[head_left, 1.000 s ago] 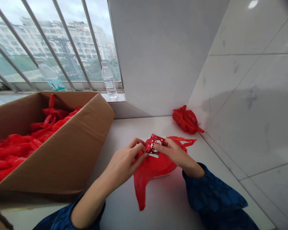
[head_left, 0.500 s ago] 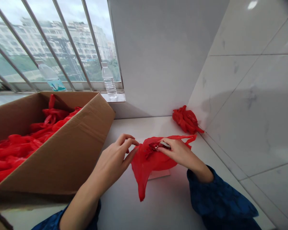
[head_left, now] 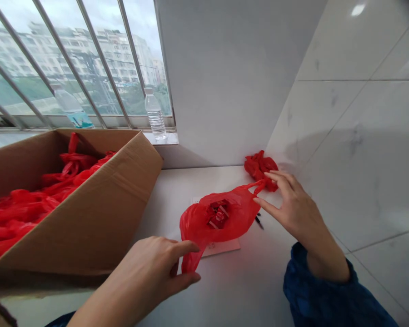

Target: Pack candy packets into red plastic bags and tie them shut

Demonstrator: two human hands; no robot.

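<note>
Left hand [head_left: 153, 268]: thumb and forefinger parted, near handle of a red plastic bag [head_left: 194, 222] between them; cannot tell whether the other fingers, hidden, pinch it. Right hand [head_left: 296, 209]: open, fingers spread, thumb tip at the bag's far handle, holding nothing visible.

Bag lies between the two hands on the white tabletop [head_left: 248, 281], mouth open upward. Inside, small red packets [head_left: 219, 217] with white print, ahead and to the right of left fingertips. Under the bag, a pale flat card [head_left: 225, 247]. Just left of right thumb, a dark pen-like object [head_left: 259, 221], partly covered.

Just beyond right fingertips, a bunched red bag [head_left: 255, 165]. Left of left hand, a cardboard box [head_left: 122, 204] containing red plastic bundles [head_left: 23, 204]. Beyond left hand, a clear bottle [head_left: 154, 113] upright on the sill.
</note>
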